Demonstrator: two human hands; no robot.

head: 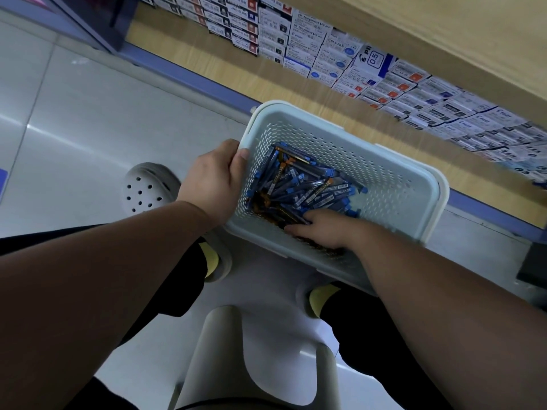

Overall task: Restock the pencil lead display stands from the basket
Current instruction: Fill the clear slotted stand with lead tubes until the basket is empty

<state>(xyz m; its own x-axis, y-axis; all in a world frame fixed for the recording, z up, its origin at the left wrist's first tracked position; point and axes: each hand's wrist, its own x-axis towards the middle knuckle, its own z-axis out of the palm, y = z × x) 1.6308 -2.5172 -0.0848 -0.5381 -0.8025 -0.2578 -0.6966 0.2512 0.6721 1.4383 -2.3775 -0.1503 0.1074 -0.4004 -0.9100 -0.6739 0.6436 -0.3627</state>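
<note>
Basket (393, 184) on floor, far edge just beside shelf edge (207, 84). Left hand (213, 179) grips basket's left rim, thumb inside. Right hand (321, 229) down in basket on lead tubes (299, 187); grip hidden, cannot tell. Tubes piled toward left side; right side bare. Stool (254, 359) near basket.

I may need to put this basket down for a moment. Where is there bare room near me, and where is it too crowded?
Free: the wooden shelf strip between the stacked boxes and the blue edge, and the grey floor left of the basket. Crowded: the basket's floor, heaped with lead cases under the right hand; the left hand grips its rim.
</note>
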